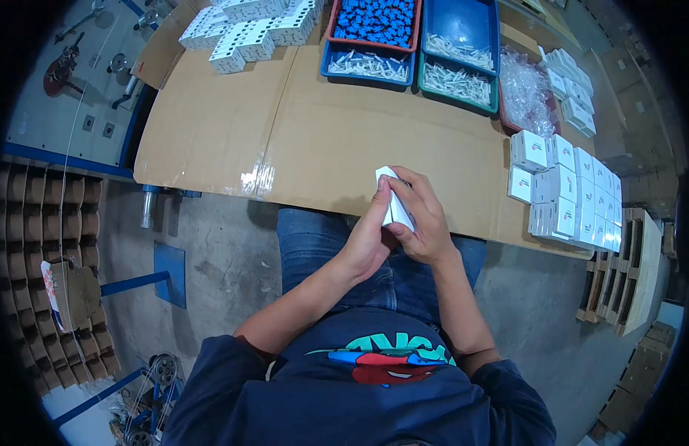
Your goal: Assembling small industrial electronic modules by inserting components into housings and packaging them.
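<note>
Between my two hands is a small white box [397, 211], held above my lap at the table's front edge. My left hand [370, 239] grips it from the left, its thumb lying along the upper side. From the right, my right hand [422, 219] wraps round the same box, fingers bent over the far end and thumb pressed low on it. My fingers hide much of the box, so I cannot tell whether its flaps are closed. Brown cardboard [333, 141] covers the tabletop beyond my hands.
Stacked white boxes [575, 195] stand at the table's right edge, others [259, 36] at the far left. Along the back are a red tray [416, 37] of blue pieces, a blue tray [323, 71] and a green tray [496, 104] of whitish pieces, and clear plastic bags [524, 89].
</note>
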Demonstrator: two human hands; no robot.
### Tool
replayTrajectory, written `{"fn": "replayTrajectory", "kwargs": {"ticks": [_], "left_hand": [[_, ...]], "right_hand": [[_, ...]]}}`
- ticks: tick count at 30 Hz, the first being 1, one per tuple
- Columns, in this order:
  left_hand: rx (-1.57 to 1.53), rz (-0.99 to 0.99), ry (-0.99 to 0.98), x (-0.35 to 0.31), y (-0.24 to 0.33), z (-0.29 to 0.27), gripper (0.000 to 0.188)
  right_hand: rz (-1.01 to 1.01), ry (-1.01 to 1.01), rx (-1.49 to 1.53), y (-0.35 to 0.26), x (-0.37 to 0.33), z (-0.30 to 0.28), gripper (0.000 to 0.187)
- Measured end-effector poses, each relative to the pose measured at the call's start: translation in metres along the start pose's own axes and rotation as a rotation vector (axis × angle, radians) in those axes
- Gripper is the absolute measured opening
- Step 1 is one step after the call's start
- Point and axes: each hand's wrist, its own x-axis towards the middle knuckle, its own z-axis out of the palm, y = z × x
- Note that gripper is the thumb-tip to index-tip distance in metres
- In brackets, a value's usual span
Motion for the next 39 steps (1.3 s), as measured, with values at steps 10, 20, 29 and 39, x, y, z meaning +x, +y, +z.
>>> {"fn": "replayTrajectory", "kwargs": {"ticks": [10,20,29,39], "left_hand": [[0.055,0.022,-0.026,-0.009,-0.011,0.01,0.067],[0.482,0.48,-0.05,-0.012,-0.027,-0.017,0.1],[0.608,0.525,-0.156,-0.025,-0.026,-0.024,0.129],[0.334,0.064,0.041,-0.022,-0.008,-0.001,0.091]], "right_hand": [[0.0,0.022,0.037,-0.01,-0.008,-0.012,0.071],[0.385,0.151,0.528,-0.032,-0.018,-0.003,0.074],[0.537,-0.018,0.576,-0.05,-0.021,-0.007,0.048],[0.239,0.08,0.224,-0.066,-0.02,-0.024,0.048]]}}
